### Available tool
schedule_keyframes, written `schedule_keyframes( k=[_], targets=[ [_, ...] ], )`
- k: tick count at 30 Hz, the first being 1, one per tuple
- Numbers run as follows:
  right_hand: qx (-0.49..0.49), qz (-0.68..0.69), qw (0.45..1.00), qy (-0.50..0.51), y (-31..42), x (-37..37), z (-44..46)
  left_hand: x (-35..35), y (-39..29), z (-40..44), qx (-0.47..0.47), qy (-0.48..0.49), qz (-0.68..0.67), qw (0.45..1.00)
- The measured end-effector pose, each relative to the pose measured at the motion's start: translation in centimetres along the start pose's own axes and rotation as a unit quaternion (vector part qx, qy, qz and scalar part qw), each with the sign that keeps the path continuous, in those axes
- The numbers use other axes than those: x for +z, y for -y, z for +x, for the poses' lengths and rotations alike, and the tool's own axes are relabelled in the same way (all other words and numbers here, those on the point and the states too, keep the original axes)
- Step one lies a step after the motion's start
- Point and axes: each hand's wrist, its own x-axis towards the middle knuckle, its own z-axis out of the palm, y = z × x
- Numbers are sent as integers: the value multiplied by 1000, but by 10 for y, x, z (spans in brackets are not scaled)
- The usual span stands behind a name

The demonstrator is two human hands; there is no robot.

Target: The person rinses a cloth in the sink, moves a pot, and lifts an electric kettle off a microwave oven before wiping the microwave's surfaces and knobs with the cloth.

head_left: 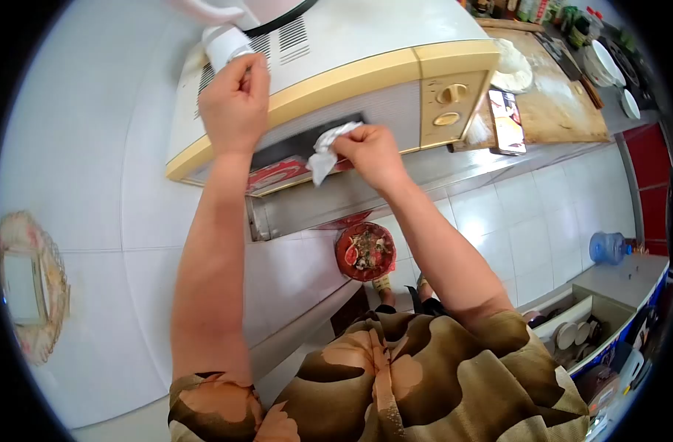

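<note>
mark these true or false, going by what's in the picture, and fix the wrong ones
1. The right hand holds a crumpled white piece of material. True.
2. The microwave has two yellow knobs on its front. True.
3. The phone lies on the microwave. False: the phone lies on the wooden board.
4. The red bin is empty. False: the red bin has scraps in it.
5. The blue bottle is on the wooden board. False: the blue bottle is near the open drawer.
</note>
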Motion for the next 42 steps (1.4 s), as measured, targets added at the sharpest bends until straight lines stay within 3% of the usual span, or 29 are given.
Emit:
schedule_keyframes(
  k=[2,4,7,11,13,15,17,18,20,21,23,24,33,35,42],
  targets=[
    [26,-1,1000,9,-18,-17,-4,4,1,0,6,-4,-4,1000],
    [166,105,978,-71,-31,-49,-25,5,1,3,16,-9,-5,1000],
    [148,235,961,-17,-52,-76,-53,-2,5,-3,11,-5,1,1000],
    [162,285,944,-29,-53,-94,-76,2,2,0,6,-8,-3,1000],
    [71,172,982,-46,-40,-105,-81,2,6,1,17,-11,9,1000],
    [-22,138,983,-119,-20,-106,-80,2,6,-2,29,-8,12,999],
    [-82,5,980,-182,-3,-112,-73,-2,4,0,-45,51,42,997],
    [-85,7,980,-181,4,-115,-66,-1,3,0,-21,41,41,998],
    [-146,-232,920,-279,12,-118,-57,-4,2,1,-32,45,57,997],
    [-144,-232,921,-278,11,-118,-54,-3,3,0,-43,52,67,995],
    [-227,-402,841,-281,12,-119,-50,2,4,-1,-29,26,37,999],
    [-244,-425,820,-296,12,-117,-49,4,5,0,-13,-3,6,1000],
    [-242,-464,806,-277,15,-132,-50,2,5,1,-9,-4,39,999],
    [-290,-496,769,-280,9,-125,-41,6,5,-2,-14,-6,18,1000],
    [-283,-472,789,-273,21,-131,-47,3,2,-1,-1,-5,28,1000]
  ],
)
